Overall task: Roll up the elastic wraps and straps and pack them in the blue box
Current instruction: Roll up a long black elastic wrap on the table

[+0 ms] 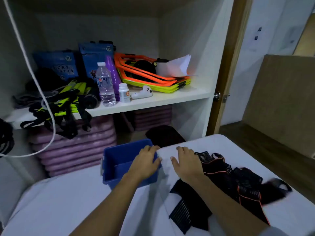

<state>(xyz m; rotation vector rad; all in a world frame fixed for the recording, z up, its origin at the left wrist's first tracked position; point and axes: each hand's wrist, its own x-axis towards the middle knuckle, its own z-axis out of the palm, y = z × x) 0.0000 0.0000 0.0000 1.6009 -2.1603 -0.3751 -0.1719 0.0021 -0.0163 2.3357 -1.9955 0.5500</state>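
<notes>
The blue box (117,160) stands on the white table (68,205) at its far edge, and nothing shows inside it. My left hand (146,160) rests over the box's right rim with its fingers spread. My right hand (185,165) hovers flat above the table just right of the box, fingers straight, holding nothing. A heap of black elastic wraps and straps with orange edging (238,183) lies unrolled under and to the right of my right forearm.
Behind the table is a white cupboard shelf (153,101) with a water bottle (105,86), a pill bottle (124,92), orange and yellow frames (153,77) and tangled yellow-black straps (68,99). Pink mats (76,150) are stacked below. A white cord (42,92) hangs at left.
</notes>
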